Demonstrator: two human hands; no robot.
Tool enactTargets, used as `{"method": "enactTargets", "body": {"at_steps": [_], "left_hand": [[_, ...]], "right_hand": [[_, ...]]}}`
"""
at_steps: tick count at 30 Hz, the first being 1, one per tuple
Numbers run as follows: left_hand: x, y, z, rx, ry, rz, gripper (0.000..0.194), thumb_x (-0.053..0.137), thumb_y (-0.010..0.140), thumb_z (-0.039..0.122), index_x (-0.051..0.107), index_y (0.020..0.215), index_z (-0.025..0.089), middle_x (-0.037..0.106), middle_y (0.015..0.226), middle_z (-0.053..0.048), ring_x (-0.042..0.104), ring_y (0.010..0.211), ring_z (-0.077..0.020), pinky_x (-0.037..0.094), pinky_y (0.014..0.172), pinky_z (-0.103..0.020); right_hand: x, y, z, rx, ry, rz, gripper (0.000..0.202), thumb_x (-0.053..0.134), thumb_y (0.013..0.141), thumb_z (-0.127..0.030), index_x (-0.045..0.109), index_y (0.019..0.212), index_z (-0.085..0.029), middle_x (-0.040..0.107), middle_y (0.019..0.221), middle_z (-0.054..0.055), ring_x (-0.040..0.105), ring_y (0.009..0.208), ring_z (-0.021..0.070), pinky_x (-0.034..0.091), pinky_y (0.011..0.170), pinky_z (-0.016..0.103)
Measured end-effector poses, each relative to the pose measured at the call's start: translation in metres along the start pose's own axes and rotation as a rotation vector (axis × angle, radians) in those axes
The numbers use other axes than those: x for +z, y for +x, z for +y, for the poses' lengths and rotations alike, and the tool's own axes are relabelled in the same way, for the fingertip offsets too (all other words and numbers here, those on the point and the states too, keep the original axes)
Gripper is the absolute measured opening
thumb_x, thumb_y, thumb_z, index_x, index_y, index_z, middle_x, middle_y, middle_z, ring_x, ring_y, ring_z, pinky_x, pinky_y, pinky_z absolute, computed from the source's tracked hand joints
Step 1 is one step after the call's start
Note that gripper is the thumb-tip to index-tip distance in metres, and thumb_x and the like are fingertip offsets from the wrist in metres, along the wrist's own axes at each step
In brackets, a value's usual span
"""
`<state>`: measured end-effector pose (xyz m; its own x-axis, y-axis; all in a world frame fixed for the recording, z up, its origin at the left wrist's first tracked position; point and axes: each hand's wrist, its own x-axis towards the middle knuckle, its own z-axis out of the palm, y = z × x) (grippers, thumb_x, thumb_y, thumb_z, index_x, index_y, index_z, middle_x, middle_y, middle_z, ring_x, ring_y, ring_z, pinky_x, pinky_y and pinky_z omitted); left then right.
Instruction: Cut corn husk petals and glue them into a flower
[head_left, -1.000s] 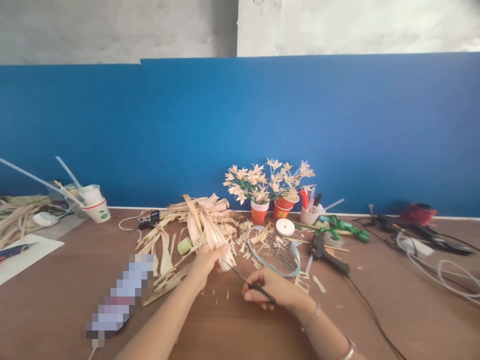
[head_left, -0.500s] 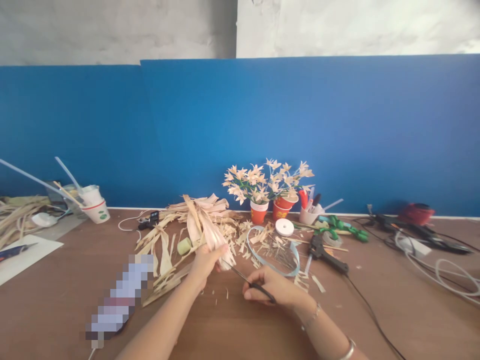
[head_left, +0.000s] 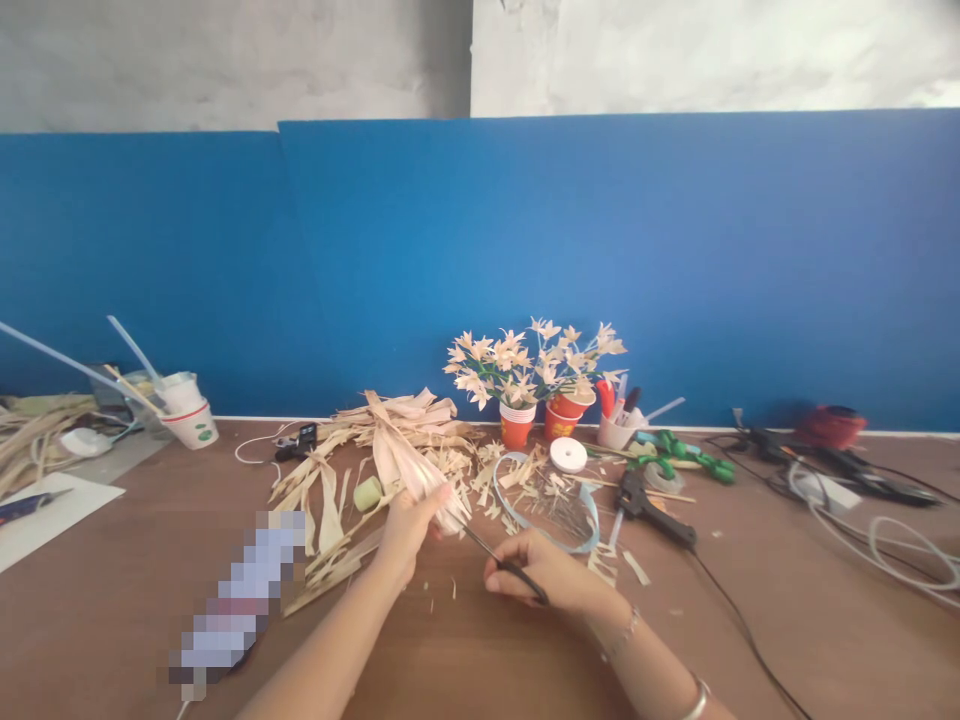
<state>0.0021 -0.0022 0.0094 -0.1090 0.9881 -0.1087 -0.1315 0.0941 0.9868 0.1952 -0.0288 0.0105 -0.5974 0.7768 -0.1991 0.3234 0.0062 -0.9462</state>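
Observation:
A long pale corn husk (head_left: pixel 406 452) is pinched near its lower end by my left hand (head_left: pixel 409 530), its upper part slanting up to the left. My right hand (head_left: pixel 534 572) grips dark-handled scissors (head_left: pixel 517 574). Their thin blades point up-left and meet the husk's lower edge beside my left fingers; whether they are open there is too small to tell. Just behind my hands lies a pile of dried husks (head_left: pixel 330 500), with husk scraps around it. A blue ribbon (head_left: pixel 592 515) loops on the table beyond my right hand.
White husk flowers (head_left: pixel 510 352) stand in red paper cups (head_left: pixel 517 428) at the back. A black glue gun (head_left: pixel 652 510) with its cord lies to the right, near a white ribbon roll (head_left: pixel 568 455). Cables (head_left: pixel 885 535) spread at far right; a white cup (head_left: pixel 191 423) stands left.
The held husk's lower end and my left hand have shifted very slightly. My right hand and the scissors stay almost in the same place.

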Motion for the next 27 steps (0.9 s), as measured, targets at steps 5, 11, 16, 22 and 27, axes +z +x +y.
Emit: {"method": "enactTargets", "body": {"at_steps": [5,11,16,22,27], "left_hand": [[0.002,0.0,-0.004,0.001,-0.044,0.048,0.036,0.073,0.06,0.046,0.061,0.064,0.012,0.064,0.051,-0.003,0.055,0.044,-0.0133,0.038,0.039,-0.02],[0.005,0.0,-0.008,-0.012,-0.133,0.128,0.04,0.077,0.056,0.046,0.064,0.07,0.011,0.066,0.057,-0.004,0.058,0.048,-0.0147,0.042,0.041,-0.022],[0.007,-0.001,-0.013,-0.014,-0.201,0.166,0.041,0.077,0.056,0.045,0.064,0.074,0.011,0.068,0.063,-0.004,0.061,0.051,-0.0151,0.046,0.043,-0.023],[0.009,-0.002,-0.016,-0.016,-0.245,0.206,0.041,0.077,0.059,0.043,0.064,0.083,0.012,0.07,0.07,-0.005,0.064,0.057,-0.0159,0.05,0.045,-0.023],[0.01,-0.002,-0.016,-0.053,-0.301,0.197,0.04,0.078,0.06,0.039,0.064,0.085,0.011,0.069,0.072,-0.006,0.063,0.056,-0.0146,0.05,0.043,-0.021]], "right_hand": [[0.001,0.002,0.003,-0.015,0.015,0.011,0.039,0.066,0.07,-0.05,0.065,0.071,-0.011,0.04,0.042,-0.007,0.031,0.038,0.0038,0.021,0.036,0.016],[0.003,0.003,0.003,-0.023,0.029,0.045,0.04,0.066,0.069,-0.051,0.063,0.068,-0.012,0.041,0.04,-0.007,0.033,0.036,0.0041,0.022,0.035,0.016],[0.005,0.005,0.007,-0.036,0.065,0.063,0.038,0.065,0.071,-0.049,0.061,0.068,-0.012,0.041,0.04,-0.007,0.032,0.035,0.0037,0.022,0.034,0.016],[0.006,0.007,0.009,-0.038,0.033,0.083,0.035,0.064,0.073,-0.047,0.06,0.066,-0.013,0.042,0.041,-0.007,0.033,0.035,0.0034,0.022,0.034,0.015],[0.007,0.006,0.008,-0.007,0.054,0.087,0.035,0.065,0.072,-0.047,0.059,0.066,-0.013,0.042,0.04,-0.008,0.033,0.033,0.0035,0.022,0.032,0.015]]}}
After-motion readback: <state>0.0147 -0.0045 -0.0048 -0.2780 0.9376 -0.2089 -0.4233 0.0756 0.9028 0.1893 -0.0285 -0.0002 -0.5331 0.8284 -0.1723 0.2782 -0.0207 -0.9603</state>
